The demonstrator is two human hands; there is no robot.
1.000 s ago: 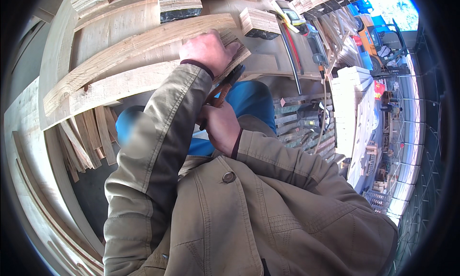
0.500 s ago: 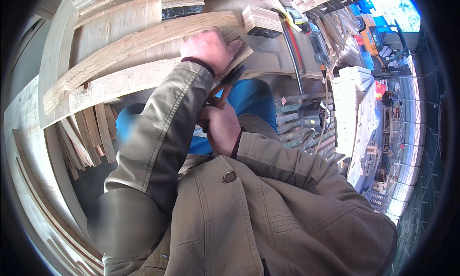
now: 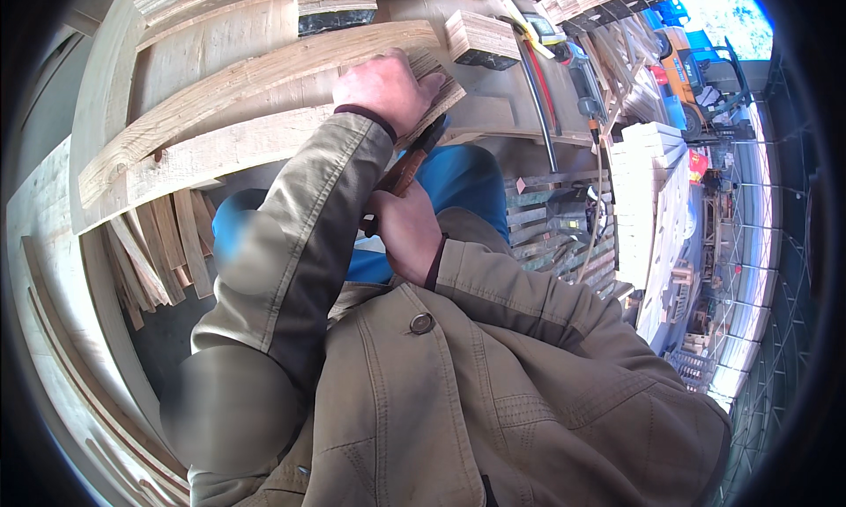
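At the near edge of a wooden worktop (image 3: 480,111), two bare hands are close together, one above the other. The left hand (image 3: 381,88) has its grip closed over the end of a board (image 3: 438,77), thumb toward the right; the undersides of its fingers are hidden. Just below, the right hand (image 3: 410,234) has its grip wrapped round the brown handle of a tool (image 3: 407,174), which slants up and right. Its dark head lies close against the near side of the board's end; whether they touch cannot be told. Beyond the left hand, a long plank (image 3: 256,97) bends away to the left, and a pale rail (image 3: 225,153) lines the near edge. Farther back sit two layered blocks (image 3: 482,38) with dark undersides; to their right a metal bar (image 3: 540,111) runs beside a red strip (image 3: 544,93). Below, blue trousers (image 3: 467,185) and a khaki jacket (image 3: 397,392) fill the middle, and narrow slats (image 3: 176,243) lean under the worktop at left. Out to the right are a slatted pallet (image 3: 529,234), a pale wood stack (image 3: 648,199) and, near a bright opening, an orange forklift (image 3: 683,75).
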